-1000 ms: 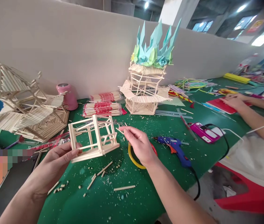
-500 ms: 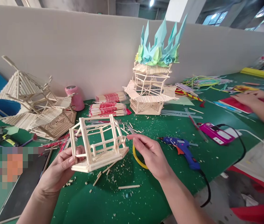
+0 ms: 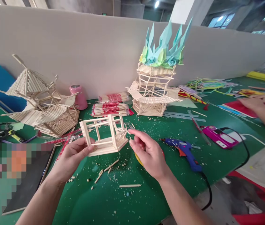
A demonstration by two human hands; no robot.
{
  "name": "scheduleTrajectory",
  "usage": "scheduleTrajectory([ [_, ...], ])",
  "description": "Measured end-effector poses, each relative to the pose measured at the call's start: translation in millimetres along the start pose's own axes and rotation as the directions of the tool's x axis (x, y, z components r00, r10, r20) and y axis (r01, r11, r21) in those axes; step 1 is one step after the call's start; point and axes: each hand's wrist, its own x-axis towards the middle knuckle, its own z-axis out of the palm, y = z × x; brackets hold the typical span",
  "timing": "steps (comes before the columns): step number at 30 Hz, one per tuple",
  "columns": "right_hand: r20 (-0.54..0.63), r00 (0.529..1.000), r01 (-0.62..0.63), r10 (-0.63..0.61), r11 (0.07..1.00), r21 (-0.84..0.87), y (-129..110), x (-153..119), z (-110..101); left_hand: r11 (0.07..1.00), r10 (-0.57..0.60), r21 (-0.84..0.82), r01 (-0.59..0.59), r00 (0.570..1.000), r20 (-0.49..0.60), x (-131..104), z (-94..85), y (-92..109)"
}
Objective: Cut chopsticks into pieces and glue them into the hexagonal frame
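A small open frame of glued wooden sticks (image 3: pixel 104 149) is held up over the table, its base tilted. My left hand (image 3: pixel 77 156) pinches its left corner between thumb and fingers. Close to the frame's right end is my right hand (image 3: pixel 147 153), its index finger stretched out and its thumb a little apart. Whether that fingertip touches the sticks I cannot tell, and no object shows between finger and thumb. Behind the right hand, a yellow-handled tool (image 3: pixel 138 158) is mostly hidden. Cut stick pieces (image 3: pixel 99 176) and crumbs lie below the frame.
A blue glue gun (image 3: pixel 184 150) lies right of my hand, its cord running off the edge. Stick pavilions stand at left (image 3: pixel 57 120) and back (image 3: pixel 149 107), near bundled sticks (image 3: pixel 110 109) and a pink bottle (image 3: pixel 79 97). Another person's hand (image 3: pixel 255 103) rests on red sheets.
The stick frame has turned and shifted slightly right in my left hand, its base sitting a little higher. My right hand's fingertips have moved up slightly. The view has swung a little left.
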Motion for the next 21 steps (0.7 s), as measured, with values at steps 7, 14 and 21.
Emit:
scheduleTrajectory([
  [7,-0.028,0.997,0.061,-0.066,0.985,-0.164,6.0,9.9,23.1,0.966,0.040,0.251,-0.064,0.994,0.100,1.7,17.0,4.7],
  [14,-0.067,0.996,0.040,-0.050,0.989,-0.143,9.5,8.5,28.0,0.941,0.093,0.309,-0.138,0.984,0.155,-4.5,20.4,9.1],
  [21,-0.070,0.996,0.042,-0.054,0.986,-0.160,7.7,9.6,29.1,0.904,0.135,0.389,-0.178,0.982,0.136,-5.5,19.2,9.4],
])
